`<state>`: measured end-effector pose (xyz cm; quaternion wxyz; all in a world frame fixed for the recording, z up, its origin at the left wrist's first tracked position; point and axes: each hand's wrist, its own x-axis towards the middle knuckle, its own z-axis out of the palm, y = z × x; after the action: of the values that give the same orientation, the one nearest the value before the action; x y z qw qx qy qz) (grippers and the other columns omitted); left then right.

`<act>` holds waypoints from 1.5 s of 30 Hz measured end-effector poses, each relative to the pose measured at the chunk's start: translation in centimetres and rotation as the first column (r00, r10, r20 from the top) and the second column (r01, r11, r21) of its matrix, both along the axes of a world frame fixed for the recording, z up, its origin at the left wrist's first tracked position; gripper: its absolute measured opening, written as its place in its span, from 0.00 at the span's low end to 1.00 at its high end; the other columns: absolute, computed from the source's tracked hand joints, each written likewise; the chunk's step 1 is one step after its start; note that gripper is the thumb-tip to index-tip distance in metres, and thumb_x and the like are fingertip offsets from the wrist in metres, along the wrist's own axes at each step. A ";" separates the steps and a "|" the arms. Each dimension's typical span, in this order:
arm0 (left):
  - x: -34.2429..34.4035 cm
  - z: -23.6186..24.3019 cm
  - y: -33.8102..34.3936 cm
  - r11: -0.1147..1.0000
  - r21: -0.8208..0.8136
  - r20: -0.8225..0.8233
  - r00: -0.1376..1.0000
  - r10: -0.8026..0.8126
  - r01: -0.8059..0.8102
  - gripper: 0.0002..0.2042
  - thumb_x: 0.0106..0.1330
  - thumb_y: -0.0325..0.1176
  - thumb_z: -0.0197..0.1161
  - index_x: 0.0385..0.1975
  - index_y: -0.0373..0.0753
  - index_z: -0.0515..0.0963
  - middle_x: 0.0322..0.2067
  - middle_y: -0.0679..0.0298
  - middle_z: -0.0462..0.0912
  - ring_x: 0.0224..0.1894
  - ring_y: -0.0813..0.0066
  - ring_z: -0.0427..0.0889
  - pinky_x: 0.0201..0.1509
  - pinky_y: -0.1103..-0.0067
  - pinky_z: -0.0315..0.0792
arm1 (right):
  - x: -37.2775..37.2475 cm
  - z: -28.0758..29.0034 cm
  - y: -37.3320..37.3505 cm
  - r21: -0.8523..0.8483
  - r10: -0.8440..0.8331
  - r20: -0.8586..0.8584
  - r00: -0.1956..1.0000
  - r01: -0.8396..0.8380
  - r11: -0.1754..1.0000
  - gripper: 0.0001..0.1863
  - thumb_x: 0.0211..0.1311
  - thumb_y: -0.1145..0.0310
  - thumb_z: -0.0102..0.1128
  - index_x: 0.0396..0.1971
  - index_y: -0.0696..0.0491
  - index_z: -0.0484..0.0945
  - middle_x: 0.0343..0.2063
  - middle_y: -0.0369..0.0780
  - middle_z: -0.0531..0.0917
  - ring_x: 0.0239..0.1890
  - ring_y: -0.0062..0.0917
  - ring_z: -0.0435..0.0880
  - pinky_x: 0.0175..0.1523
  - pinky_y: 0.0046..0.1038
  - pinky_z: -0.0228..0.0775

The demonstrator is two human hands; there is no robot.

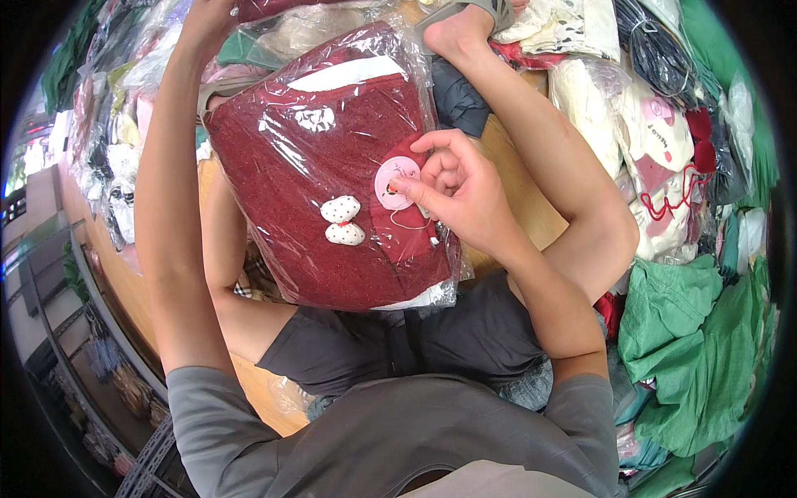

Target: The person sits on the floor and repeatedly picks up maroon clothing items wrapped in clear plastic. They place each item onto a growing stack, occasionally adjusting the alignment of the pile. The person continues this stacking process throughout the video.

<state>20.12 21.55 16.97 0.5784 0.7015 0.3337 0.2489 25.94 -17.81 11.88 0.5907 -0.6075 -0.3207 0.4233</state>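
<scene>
A folded dark red knitted garment (290, 166) in a clear plastic bag lies across my lap and lower legs. A white dotted bow (343, 220) and a round pink tag (397, 183) show on its front. My right hand (469, 191) is over the tag, thumb tip against it, with the index finger apart from the thumb and the other fingers loosely curled. My left hand (214, 15) reaches to the upper edge beside another dark red bagged piece (282, 7). Its fingers are mostly cut off by the frame, so their grip is hidden.
Bagged clothes are heaped at the left (124, 158) and far side. At the right lie cream bagged garments (656, 141) with red cord, dark bundled cords (660, 50) and green woven sacking (681, 349). A metal shelf rack (83, 365) stands at the lower left.
</scene>
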 end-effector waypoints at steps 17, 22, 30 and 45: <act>-18.2 -1.8 -4.7 0.938 0.040 -0.144 0.927 0.346 -0.344 0.23 0.81 0.45 0.54 0.63 0.32 0.75 0.58 0.59 0.81 0.55 0.73 0.80 0.61 0.74 0.74 | -0.5 -0.3 0.1 0.029 -0.042 0.045 0.998 0.041 0.999 0.22 0.58 0.68 0.78 0.47 0.56 0.75 0.20 0.31 0.76 0.23 0.11 0.72 0.29 0.19 0.65; -24.5 -2.9 -23.2 0.919 -0.142 -0.171 0.923 0.344 -0.369 0.22 0.79 0.41 0.58 0.67 0.37 0.73 0.42 0.69 0.80 0.43 0.84 0.77 0.44 0.85 0.71 | -0.9 0.2 0.2 -0.123 -0.113 0.273 0.955 0.151 0.981 0.35 0.50 0.53 0.83 0.49 0.56 0.72 0.19 0.31 0.71 0.21 0.17 0.70 0.28 0.25 0.64; -23.4 -0.2 -31.0 0.916 0.295 -0.328 0.871 0.365 -0.273 0.27 0.67 0.35 0.73 0.65 0.38 0.75 0.56 0.62 0.77 0.53 0.74 0.78 0.53 0.76 0.76 | -1.2 -0.7 0.1 -0.066 -0.180 0.395 0.901 0.223 0.972 0.28 0.50 0.51 0.83 0.35 0.55 0.77 0.21 0.32 0.75 0.23 0.16 0.72 0.30 0.24 0.68; -23.6 0.6 -29.3 0.837 -0.418 0.172 0.873 0.456 -0.354 0.28 0.74 0.20 0.59 0.72 0.27 0.60 0.66 0.53 0.73 0.67 0.68 0.73 0.70 0.72 0.69 | -0.6 -0.9 -0.6 0.133 -0.108 -0.142 0.984 0.127 0.983 0.16 0.68 0.74 0.68 0.43 0.56 0.67 0.31 0.37 0.83 0.31 0.12 0.82 0.32 0.16 0.72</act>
<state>-3.52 -7.71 17.56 0.6736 0.4513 0.4365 0.3900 25.34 -18.44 11.03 0.6766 -0.5521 -0.2729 0.4036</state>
